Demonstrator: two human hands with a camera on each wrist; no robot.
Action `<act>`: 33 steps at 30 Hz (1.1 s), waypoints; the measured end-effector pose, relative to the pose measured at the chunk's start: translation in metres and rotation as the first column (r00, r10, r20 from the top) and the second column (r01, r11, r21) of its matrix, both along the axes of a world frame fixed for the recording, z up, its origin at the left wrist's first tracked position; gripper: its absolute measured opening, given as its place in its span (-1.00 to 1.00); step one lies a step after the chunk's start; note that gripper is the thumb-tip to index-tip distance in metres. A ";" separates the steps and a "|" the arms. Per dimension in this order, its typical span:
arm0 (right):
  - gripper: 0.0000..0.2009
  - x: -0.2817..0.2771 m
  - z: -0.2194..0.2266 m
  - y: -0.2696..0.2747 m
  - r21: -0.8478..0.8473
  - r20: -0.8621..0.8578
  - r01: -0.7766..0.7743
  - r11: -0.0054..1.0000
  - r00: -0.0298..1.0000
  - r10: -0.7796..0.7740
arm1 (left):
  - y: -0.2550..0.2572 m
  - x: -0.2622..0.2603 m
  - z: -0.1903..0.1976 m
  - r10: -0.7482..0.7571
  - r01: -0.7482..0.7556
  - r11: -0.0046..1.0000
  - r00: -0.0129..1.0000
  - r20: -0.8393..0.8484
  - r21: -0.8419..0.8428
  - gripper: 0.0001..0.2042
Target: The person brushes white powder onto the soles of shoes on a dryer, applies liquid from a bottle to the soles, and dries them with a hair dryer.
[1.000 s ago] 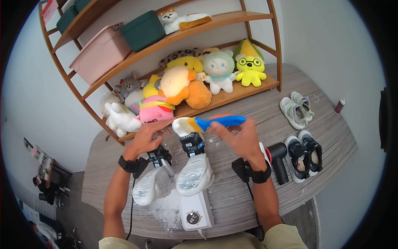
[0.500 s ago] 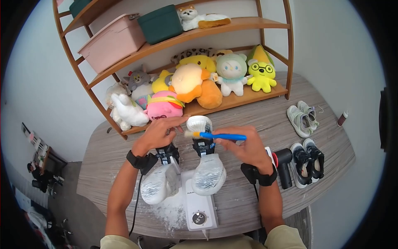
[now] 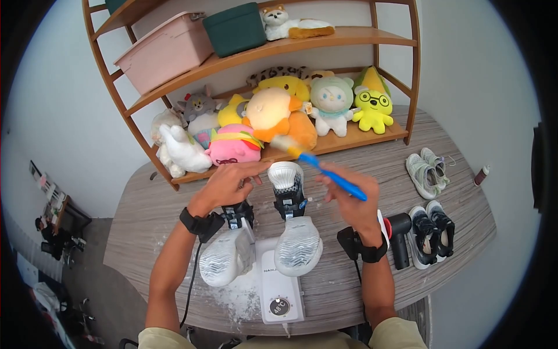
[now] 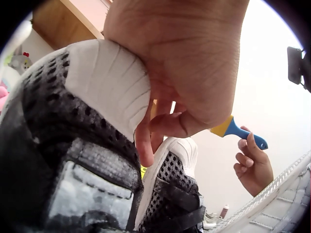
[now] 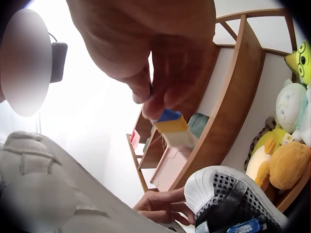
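Observation:
My right hand (image 3: 351, 200) pinches the blue handle of a paintbrush (image 3: 318, 166) with a yellow band and pale bristles. The bristles are raised beyond the white toe cap of the right black mesh shoe (image 3: 285, 176), apart from it. Over the left black shoe (image 4: 104, 77) lies my left hand (image 3: 229, 186), hiding its toe in the head view. Its index finger stretches right, with the fingertip right at the other black shoe's toe; its other fingers are bent. Two white shoes (image 3: 298, 244) stand nearer, soles towards me. A white shoe dryer (image 3: 281, 279) sits below them, its dial reading 48°C.
White powder (image 3: 235, 299) is scattered beside the dryer. To the right lie a black hair dryer (image 3: 400, 238), dark sneakers (image 3: 430, 235), pale sneakers (image 3: 427, 174) and a small bottle (image 3: 481, 175). Behind stands a wooden shelf (image 3: 331, 142) with plush toys (image 3: 270, 113) and bins (image 3: 235, 29).
The paintbrush has left the right black shoe's toe, dropped slightly towards me, then swung up and away, bristles now pointing to the shelf. My left hand stays by the toes.

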State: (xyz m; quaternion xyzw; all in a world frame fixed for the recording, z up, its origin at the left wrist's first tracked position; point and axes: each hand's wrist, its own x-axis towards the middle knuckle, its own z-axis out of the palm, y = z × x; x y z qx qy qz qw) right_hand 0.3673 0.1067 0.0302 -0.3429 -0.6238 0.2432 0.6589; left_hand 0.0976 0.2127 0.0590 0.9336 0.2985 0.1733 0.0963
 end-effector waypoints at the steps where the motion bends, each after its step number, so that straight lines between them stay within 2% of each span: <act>1: -0.78 0.001 0.003 -0.002 -0.004 -0.081 0.028 1.000 0.996 -0.028 | -0.003 0.002 0.003 0.007 -0.007 1.000 1.000 0.002 -0.015 -0.36; 4: -0.80 0.010 0.004 -0.003 -0.060 -0.147 -0.059 0.996 0.988 0.050 | -0.004 0.003 0.003 -0.001 0.001 1.000 1.000 0.017 -0.022 -0.35; 7: -0.82 0.014 0.005 -0.006 -0.188 -0.047 -0.060 0.980 0.998 0.052 | -0.005 0.006 0.005 -0.002 0.002 1.000 1.000 0.025 -0.024 -0.33; 10: -0.83 0.010 0.001 0.000 -0.127 -0.232 0.068 0.990 0.968 -0.096 | -0.003 0.005 0.004 0.003 -0.002 0.999 1.000 0.028 -0.032 -0.33; 13: -0.83 0.011 -0.006 0.009 -0.142 -0.372 0.164 0.976 0.905 -0.206 | -0.004 0.005 0.004 0.008 -0.007 0.999 0.999 0.032 -0.032 -0.32; 16: -0.82 0.020 -0.016 0.020 -0.315 -0.356 0.065 0.947 0.917 -0.181 | -0.004 0.006 0.004 -0.005 0.007 0.999 0.999 0.038 -0.037 -0.30; 17: -0.82 0.022 -0.021 0.025 -0.329 -0.223 0.178 0.927 0.940 -0.259 | -0.003 0.007 0.004 -0.012 0.013 0.999 0.999 0.039 -0.039 -0.30; 19: -0.81 0.023 -0.028 0.031 -0.312 0.054 0.396 0.864 0.915 -0.401 | -0.005 0.008 0.006 0.001 0.001 0.998 0.999 0.033 -0.062 -0.29; 22: -0.81 0.018 -0.023 0.028 -0.260 -0.280 0.300 0.918 0.886 -0.369 | -0.004 0.008 0.005 -0.009 0.012 0.997 0.999 0.039 -0.075 -0.29; 25: -0.81 0.014 -0.006 0.013 -0.258 -0.485 0.077 0.963 0.852 -0.198 | -0.005 0.009 0.005 -0.003 0.006 0.996 0.999 0.040 -0.093 -0.28; 28: -0.79 0.015 -0.007 0.018 -0.373 -0.437 0.003 0.928 0.881 -0.179 | -0.003 0.007 0.004 0.001 0.003 0.993 1.000 0.028 -0.116 -0.28; 29: -0.78 0.017 -0.014 0.021 -0.369 -0.236 0.184 0.911 0.930 -0.283 | -0.002 0.007 0.004 -0.001 0.004 0.992 1.000 0.026 -0.123 -0.29; 30: -0.77 0.020 -0.024 0.027 -0.327 -0.028 0.355 0.876 0.923 -0.384 | -0.002 0.007 0.003 -0.005 0.010 0.992 0.999 0.044 -0.122 -0.29; 31: -0.76 0.021 -0.028 0.029 -0.247 0.176 0.508 0.825 0.861 -0.477 | -0.002 0.007 0.002 -0.008 0.016 0.993 0.998 0.062 -0.120 -0.30; 33: -0.74 0.022 -0.030 0.030 -0.302 0.212 0.519 0.800 0.855 -0.474 | -0.001 0.006 0.001 -0.009 0.018 0.993 0.997 0.076 -0.119 -0.31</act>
